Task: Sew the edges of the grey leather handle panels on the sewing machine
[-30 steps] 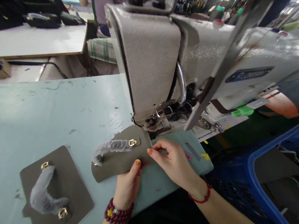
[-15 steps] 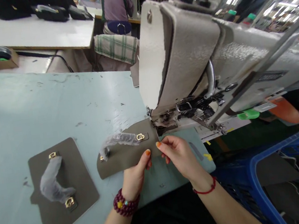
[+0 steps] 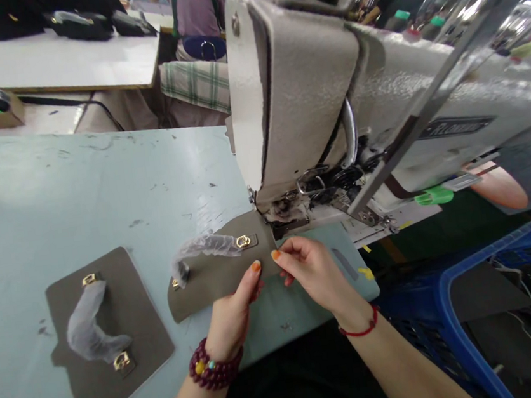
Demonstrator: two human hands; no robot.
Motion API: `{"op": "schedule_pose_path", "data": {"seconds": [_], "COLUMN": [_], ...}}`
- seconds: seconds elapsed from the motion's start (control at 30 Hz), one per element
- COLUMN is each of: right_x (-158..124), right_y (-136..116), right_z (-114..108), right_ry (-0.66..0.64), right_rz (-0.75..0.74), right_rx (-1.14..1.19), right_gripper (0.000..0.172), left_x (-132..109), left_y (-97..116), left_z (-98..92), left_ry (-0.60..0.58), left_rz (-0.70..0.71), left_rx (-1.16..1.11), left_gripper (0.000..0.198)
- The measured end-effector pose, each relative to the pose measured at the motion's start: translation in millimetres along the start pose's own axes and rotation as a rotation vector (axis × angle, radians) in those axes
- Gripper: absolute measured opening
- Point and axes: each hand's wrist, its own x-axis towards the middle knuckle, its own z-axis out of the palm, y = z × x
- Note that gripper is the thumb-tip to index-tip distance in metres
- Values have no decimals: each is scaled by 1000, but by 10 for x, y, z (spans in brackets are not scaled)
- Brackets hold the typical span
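Note:
A grey-brown bag panel (image 3: 221,277) has its far right edge under the head of a sewing machine (image 3: 301,92). A plastic-wrapped handle (image 3: 204,247) with gold buckles is fixed to it. My left hand (image 3: 233,311) grips the panel's near edge, thumb on top and fingers beneath. Beside it, my right hand (image 3: 309,267) pinches the panel's right edge between thumb and fingers. A second panel (image 3: 139,315), with its own wrapped handle (image 3: 88,328), lies flat on the table to the left.
A blue plastic basket (image 3: 444,293) holding dark panels stands at the lower right. The pale blue table (image 3: 78,195) carries dark marks. Behind it, a white table (image 3: 86,59) bears dark bags, and a person in purple (image 3: 196,9) sits beyond.
The view has shifted slightly, so the machine appears further left. My left hand's grip has moved slightly along the panel's near edge; both hands still hold the panel.

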Motion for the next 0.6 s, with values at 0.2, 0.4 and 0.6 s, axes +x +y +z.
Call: {"op": "schedule_pose_path", "data": {"seconds": [0.2, 0.4, 0.6], "right_x": [36, 59, 91], "right_y": [35, 63, 121], "right_z": [10, 0, -4], "right_ry": [-6, -32, -78], "right_rz": [24, 38, 47], "right_rx": [58, 52, 130], "right_gripper": [24, 25, 26], "left_x": [26, 59, 68], "left_y": [-4, 15, 2], "left_z": [-54, -27, 46], "left_ry": [-5, -162, -173], "left_rz": [3, 11, 38], "left_rx": [46, 34, 39], "left_gripper": [30, 31, 28]}}
